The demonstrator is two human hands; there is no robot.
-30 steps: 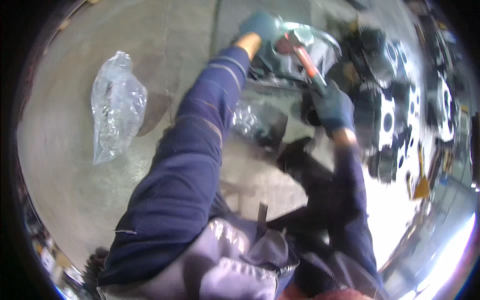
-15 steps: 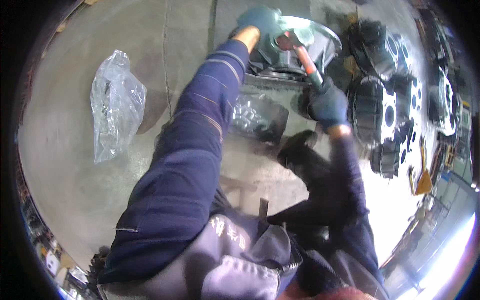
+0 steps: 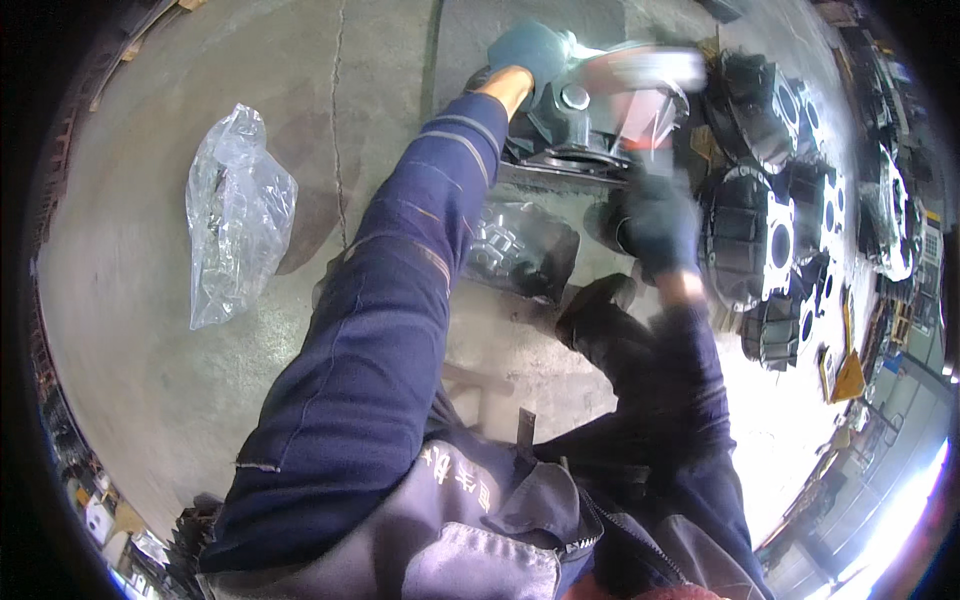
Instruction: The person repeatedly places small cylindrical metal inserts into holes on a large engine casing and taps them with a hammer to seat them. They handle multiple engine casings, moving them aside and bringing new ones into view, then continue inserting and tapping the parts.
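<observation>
My right hand (image 3: 658, 222), in a dark glove, is closed round the handle of a hammer (image 3: 645, 72). The hammer's head is smeared by motion over the right side of a bell-shaped metal housing (image 3: 571, 128). A round bolt-like end shows on the housing, and its lower part rests on a flat dark base. My left hand (image 3: 527, 52), in a blue-grey glove, grips the housing's far left edge, with its fingertips partly hidden. Just nearer than the housing lies a plastic bag of shiny metal fittings (image 3: 497, 245).
A clear plastic bag (image 3: 238, 215) with something inside lies on the concrete floor at left. Several dark ribbed metal housings (image 3: 738, 235) with pale flanges stand close on the right. Farther right is a yellow-brown piece (image 3: 851, 378). My dark shoe (image 3: 600, 305) is below the work.
The hammer has swung from leaning over the housing's middle up and to the right, and is now blurred. My left hand stays on the housing; the view has shifted slightly.
</observation>
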